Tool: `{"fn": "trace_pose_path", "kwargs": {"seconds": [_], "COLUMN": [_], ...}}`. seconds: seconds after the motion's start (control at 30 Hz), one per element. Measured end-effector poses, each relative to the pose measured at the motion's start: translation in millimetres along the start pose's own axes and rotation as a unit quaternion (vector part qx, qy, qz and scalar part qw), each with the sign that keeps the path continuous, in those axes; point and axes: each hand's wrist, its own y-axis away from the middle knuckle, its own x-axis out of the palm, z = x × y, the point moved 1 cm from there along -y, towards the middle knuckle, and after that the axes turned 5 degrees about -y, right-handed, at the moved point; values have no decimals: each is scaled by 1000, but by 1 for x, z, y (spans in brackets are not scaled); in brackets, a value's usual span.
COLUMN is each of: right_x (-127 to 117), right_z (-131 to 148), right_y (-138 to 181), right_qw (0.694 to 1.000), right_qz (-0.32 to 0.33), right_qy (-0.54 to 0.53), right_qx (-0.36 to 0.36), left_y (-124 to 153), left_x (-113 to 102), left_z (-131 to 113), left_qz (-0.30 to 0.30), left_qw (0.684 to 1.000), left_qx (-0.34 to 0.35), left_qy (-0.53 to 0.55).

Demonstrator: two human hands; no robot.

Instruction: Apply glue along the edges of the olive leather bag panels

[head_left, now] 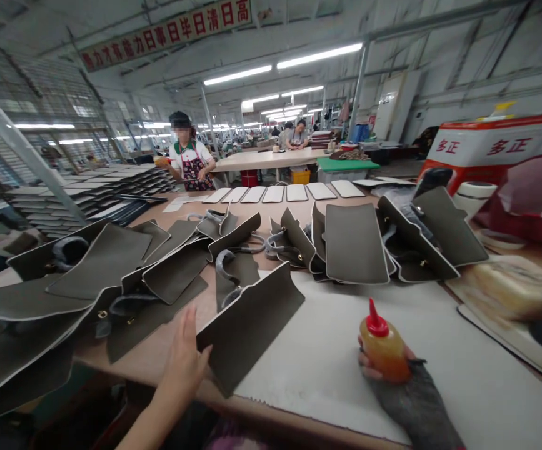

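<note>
My left hand [184, 356] rests against the near left edge of a dark olive leather bag panel [249, 325], fingers straight and thumb under its corner, holding it tilted up off the white work mat [346, 362]. My right hand [392, 381], in a grey fingerless glove, is wrapped round an amber glue bottle with a red nozzle [381, 350] that stands upright on the mat.
Several more olive panels and half-made bags [355, 244] lie across the brown table, with a heap at left [64, 281]. White pieces [294, 192] line the far edge. A person in an apron [190, 164] stands beyond. A red-and-white machine [500, 150] is at right.
</note>
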Motion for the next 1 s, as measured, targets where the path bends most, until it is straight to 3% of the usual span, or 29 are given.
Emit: {"fn": "trace_pose_path", "kwargs": {"seconds": [0.07, 0.1, 0.17, 0.23, 0.33, 0.43, 0.5, 0.57, 0.63, 0.7, 0.77, 0.83, 0.87, 0.93, 1.0], "right_x": [8, 11, 15, 17, 18, 17, 17, 21, 30, 44, 60, 71, 73, 71, 63], "right_z": [-2, -2, -3, -3, -2, -4, -5, -4, -2, 3, 8, 11, 13, 15, 15], "right_y": [6, 8, 10, 11, 11, 10, 9, 10, 17, 28, 39, 44, 43, 34, 21], "right_qw": [1000, 1000, 1000, 1000, 1000, 1000, 994, 963, 908, 869, 881, 912, 917, 879, 799], "right_qz": [-12, -14, -14, -12, -13, -20, -43, -92, -137, -136, -83, -29, -27, -76, -134], "right_qy": [-10, -13, -15, -16, -13, 15, 93, 228, 340, 404, 403, 364, 352, 408, 498], "right_qx": [2, 4, -3, -13, -13, -11, -37, -114, -202, -250, -234, -187, -184, -235, -310], "left_y": [11, 15, 19, 15, -1, -16, -23, -30, -34, -36, -35, -33, -32, -29, -26], "left_x": [10, 18, 41, 66, 98, 110, 108, 103, 99, 101, 107, 114, 117, 121, 123], "left_z": [-10, -17, -32, -43, -52, -54, -55, -56, -58, -61, -63, -65, -67, -69, -72], "left_qz": [-75, -65, 17, 101, 152, 187, 221, 257, 287, 302, 297, 289, 290, 311, 324], "left_qw": [976, 957, 927, 918, 920, 915, 914, 915, 913, 908, 901, 897, 900, 910, 923], "left_qx": [149, 213, 287, 269, 195, 193, 188, 174, 166, 163, 166, 164, 162, 150, 124], "left_qy": [-140, -187, -241, -272, -304, -301, -284, -259, -237, -241, -270, -290, -282, -229, -167]}}
